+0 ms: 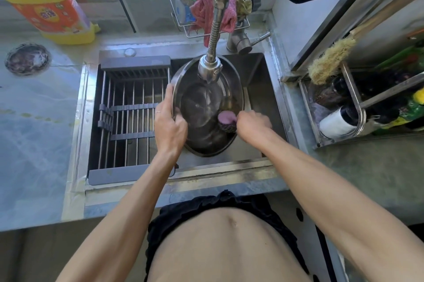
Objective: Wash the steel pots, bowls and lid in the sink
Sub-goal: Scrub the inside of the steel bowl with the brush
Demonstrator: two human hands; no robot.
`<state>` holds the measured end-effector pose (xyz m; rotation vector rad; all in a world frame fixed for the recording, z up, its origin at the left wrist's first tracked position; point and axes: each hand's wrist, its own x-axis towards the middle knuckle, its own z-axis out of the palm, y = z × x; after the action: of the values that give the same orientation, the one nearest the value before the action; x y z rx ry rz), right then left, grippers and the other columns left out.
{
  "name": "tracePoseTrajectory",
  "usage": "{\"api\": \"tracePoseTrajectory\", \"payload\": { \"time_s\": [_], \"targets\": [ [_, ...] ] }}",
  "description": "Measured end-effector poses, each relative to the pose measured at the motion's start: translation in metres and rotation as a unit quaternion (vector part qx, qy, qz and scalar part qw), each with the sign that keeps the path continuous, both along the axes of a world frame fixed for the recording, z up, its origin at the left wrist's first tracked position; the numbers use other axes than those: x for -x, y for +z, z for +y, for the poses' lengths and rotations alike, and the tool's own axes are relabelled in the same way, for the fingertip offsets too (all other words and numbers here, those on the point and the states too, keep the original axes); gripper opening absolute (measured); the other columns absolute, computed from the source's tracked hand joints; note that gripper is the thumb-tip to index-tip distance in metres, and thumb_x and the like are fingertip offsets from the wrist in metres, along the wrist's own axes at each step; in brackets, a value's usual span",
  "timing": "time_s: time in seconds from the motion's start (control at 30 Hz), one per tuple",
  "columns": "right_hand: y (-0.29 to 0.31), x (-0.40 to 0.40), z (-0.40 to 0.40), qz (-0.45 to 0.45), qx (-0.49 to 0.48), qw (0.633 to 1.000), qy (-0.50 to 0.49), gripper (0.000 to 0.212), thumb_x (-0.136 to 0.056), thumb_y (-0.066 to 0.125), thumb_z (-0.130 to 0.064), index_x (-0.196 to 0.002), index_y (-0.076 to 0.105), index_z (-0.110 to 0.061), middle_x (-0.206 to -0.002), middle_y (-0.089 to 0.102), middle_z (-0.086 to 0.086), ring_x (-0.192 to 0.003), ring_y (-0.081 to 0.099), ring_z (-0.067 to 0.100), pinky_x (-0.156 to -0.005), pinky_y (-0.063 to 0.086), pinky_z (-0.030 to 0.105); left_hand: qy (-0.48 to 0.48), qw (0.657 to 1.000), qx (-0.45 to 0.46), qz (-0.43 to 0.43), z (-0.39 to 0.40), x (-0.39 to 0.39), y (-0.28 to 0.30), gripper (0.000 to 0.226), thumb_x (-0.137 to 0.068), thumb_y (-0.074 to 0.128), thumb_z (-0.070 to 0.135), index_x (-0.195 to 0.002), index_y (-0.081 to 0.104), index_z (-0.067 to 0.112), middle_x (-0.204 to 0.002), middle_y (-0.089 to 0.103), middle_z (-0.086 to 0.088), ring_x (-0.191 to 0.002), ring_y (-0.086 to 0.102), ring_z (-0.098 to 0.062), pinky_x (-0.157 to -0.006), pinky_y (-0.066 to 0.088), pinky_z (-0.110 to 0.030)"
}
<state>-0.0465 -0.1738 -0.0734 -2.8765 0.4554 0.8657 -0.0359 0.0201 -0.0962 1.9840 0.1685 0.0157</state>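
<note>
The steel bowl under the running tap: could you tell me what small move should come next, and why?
Probably sweep the sponge round the inside wall of the steel bowl. The right hand grips the sponge at the near right rim, the left hand holds the left rim, and water from the tap is running in.

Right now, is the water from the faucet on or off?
On. A thin stream falls from the faucet head into the steel bowl.
</note>
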Motion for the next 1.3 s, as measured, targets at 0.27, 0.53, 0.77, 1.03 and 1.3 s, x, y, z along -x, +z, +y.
{"api": "tracePoseTrajectory", "payload": {
  "time_s": [0.27,0.53,0.77,1.03,1.3],
  "targets": [
    [0.005,0.001,0.012,0.131,-0.140,0.981,0.019,0.034,-0.098,0.043,-0.012,-0.122,0.064,-0.002,-0.090,0.062,0.016,-0.064,0.053,0.026,-0.045,0.037,0.025,0.079,0.996,-0.009,0.029,-0.020,0.006,-0.007,0.053,-0.110,0.041,0.017,-0.160,0.031,0.032,-0.135,0.052,-0.003,-0.100,0.046,0.002,-0.073,0.026,0.010],
    [0.004,0.001,0.003,0.044,0.020,0.999,0.019,0.034,-0.098,0.050,-0.018,-0.131,0.056,-0.010,-0.127,0.061,0.011,-0.114,0.060,0.031,-0.082,0.046,0.034,0.050,0.998,0.008,0.031,-0.013,0.014,0.002,0.052,-0.110,0.043,0.020,-0.158,0.034,0.037,-0.129,0.047,0.006,-0.109,0.049,0.016,-0.084,0.028,0.007],
    [-0.006,-0.013,-0.017,-0.179,0.158,0.952,0.190,0.047,-0.102,0.034,-0.012,-0.149,0.035,-0.014,-0.117,0.058,0.014,-0.096,0.066,0.034,-0.059,0.036,0.036,0.013,0.996,0.005,0.088,-0.007,0.006,0.007,0.050,-0.109,0.042,0.026,-0.158,0.037,0.032,-0.146,0.053,0.000,-0.125,0.049,0.001,-0.114,0.033,-0.025],
    [-0.001,-0.019,-0.001,-0.360,0.050,0.864,0.350,0.038,-0.085,0.069,-0.009,-0.122,0.068,-0.020,-0.077,0.064,0.009,-0.055,0.061,0.024,-0.039,0.041,0.027,-0.021,0.989,0.018,0.145,-0.011,-0.012,0.016,0.042,-0.107,0.041,0.028,-0.148,0.052,0.029,-0.137,0.063,-0.002,-0.125,0.058,-0.022,-0.111,0.044,-0.043],
    [-0.013,-0.020,-0.011,-0.398,-0.010,0.805,0.439,0.031,-0.086,0.069,-0.016,-0.117,0.069,-0.020,-0.079,0.061,0.007,-0.056,0.059,0.024,-0.038,0.046,0.030,0.032,0.953,0.139,0.266,0.005,-0.020,0.020,0.025,-0.110,0.039,0.032,-0.119,0.062,0.028,-0.112,0.071,-0.007,-0.085,0.072,-0.026,-0.063,0.062,-0.045]
  ]
}}
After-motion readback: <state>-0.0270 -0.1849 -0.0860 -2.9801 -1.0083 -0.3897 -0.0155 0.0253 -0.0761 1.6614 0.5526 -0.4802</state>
